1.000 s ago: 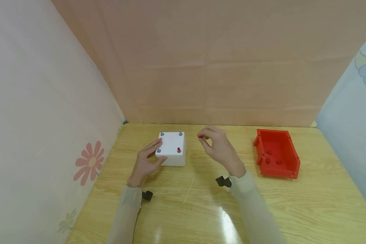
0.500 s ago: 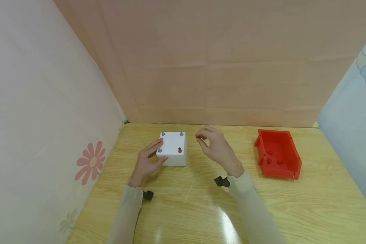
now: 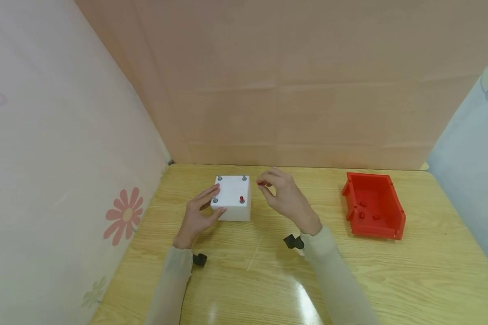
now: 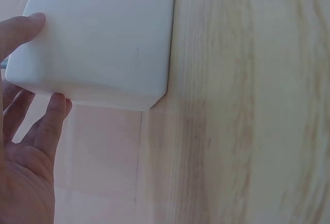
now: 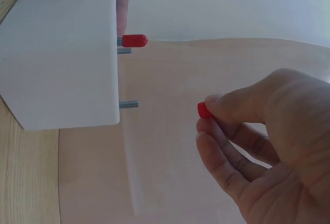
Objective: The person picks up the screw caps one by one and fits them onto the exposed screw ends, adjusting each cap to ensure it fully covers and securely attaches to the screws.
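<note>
A white box point(image 3: 232, 190) stands on the table with threaded metal studs point(image 5: 129, 104) sticking up at its top corners. In the head view, the near right stud wears a red cap point(image 5: 135, 41); the other studs are bare. My left hand point(image 3: 197, 220) holds the box at its left side, thumb on the near face and fingers at the left and top edges. To the right of the box, my right hand point(image 3: 286, 197) pinches another small red cap point(image 5: 204, 110) between thumb and index finger. That cap is apart from the studs, its far end hidden by the fingertips.
A red open-front bin point(image 3: 377, 231) stands to the right on the wooden table point(image 3: 435, 266), with several small red caps point(image 3: 376, 217) inside. A brown backdrop point(image 3: 301, 117) rises behind the table, and a patterned pale wall point(image 3: 65, 135) flanks the left.
My right hand has moved slightly left toward the box, carrying the red cap. The left hand keeps its hold on the box. The whole head view has shifted a little.
</note>
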Motion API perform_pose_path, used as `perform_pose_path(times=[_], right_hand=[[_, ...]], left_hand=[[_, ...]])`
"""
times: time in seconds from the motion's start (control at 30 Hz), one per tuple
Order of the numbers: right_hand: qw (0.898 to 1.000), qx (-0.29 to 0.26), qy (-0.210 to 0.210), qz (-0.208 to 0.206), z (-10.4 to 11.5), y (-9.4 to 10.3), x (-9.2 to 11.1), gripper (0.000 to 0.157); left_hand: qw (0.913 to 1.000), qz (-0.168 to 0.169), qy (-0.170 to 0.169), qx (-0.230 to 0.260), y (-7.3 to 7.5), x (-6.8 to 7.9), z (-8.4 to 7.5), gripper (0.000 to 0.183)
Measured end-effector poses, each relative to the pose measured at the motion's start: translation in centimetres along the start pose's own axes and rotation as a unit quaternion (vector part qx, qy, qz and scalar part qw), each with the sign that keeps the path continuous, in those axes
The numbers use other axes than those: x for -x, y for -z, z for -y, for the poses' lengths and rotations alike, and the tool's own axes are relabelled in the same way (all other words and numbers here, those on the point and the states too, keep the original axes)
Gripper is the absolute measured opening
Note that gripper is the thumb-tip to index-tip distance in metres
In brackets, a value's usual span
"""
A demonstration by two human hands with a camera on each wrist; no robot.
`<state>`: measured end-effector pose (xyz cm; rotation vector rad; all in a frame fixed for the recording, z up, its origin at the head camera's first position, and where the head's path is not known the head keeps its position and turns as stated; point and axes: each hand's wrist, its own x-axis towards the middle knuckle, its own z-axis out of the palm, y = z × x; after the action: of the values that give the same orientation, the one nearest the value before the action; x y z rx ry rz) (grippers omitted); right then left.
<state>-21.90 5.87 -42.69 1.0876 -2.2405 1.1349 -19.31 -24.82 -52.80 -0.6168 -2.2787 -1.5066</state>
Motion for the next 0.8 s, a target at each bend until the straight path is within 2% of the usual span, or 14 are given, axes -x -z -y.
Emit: perform_pose_path(times=[0.2,0.5,0.8], right_hand=[[1.000,0.003,-0.009,0.018,0.5,-0.1,-0.2,0.012],[0.999,-0.011,0.008,0.033,1.0,-0.8,-0.7,0.013],[0.998,-0.003,-0.005,0.055,1.8,-1.2,-0.8,0.010]], left_hand=[[1.0000,0.005,-0.005,-0.006,0.0,-0.1,-0.1,0.061],[0.9995,-0.011,0.028,-0.006,-0.2,0.1,-0.1,0.064],[1.0000,-0.003,0.008,0.003,0.0,0.1,-0.2,0.064]])
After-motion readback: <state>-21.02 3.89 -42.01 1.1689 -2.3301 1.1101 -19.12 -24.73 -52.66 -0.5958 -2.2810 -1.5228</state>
